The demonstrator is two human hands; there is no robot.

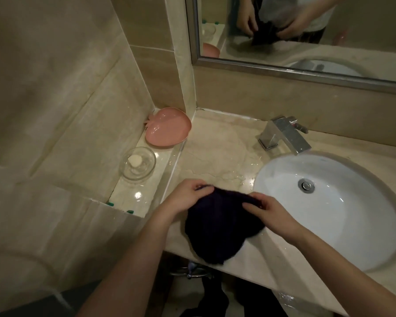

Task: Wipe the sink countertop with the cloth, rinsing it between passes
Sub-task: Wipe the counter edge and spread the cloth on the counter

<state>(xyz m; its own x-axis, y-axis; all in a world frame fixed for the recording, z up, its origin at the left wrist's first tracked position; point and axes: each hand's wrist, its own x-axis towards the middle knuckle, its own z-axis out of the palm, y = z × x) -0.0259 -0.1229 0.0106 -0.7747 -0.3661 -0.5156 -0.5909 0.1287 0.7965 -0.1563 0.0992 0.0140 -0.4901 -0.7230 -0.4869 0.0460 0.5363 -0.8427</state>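
Glass dish (138, 163) holds soap (135, 160); pink dish (167, 127) empty. Left hand (188, 195) and right hand (264, 210) each pinch dark cloth (222, 227) on desk (215, 154).

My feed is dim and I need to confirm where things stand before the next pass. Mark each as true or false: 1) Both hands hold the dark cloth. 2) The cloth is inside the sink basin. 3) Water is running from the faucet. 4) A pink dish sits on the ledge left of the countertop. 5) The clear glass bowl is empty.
1) Both the left hand and the right hand hold the dark cloth. True.
2) The cloth is inside the sink basin. False: it lies on the countertop, left of the basin.
3) Water is running from the faucet. False: no stream shows.
4) A pink dish sits on the ledge left of the countertop. True.
5) The clear glass bowl is empty. False: a small pale lump lies in it.
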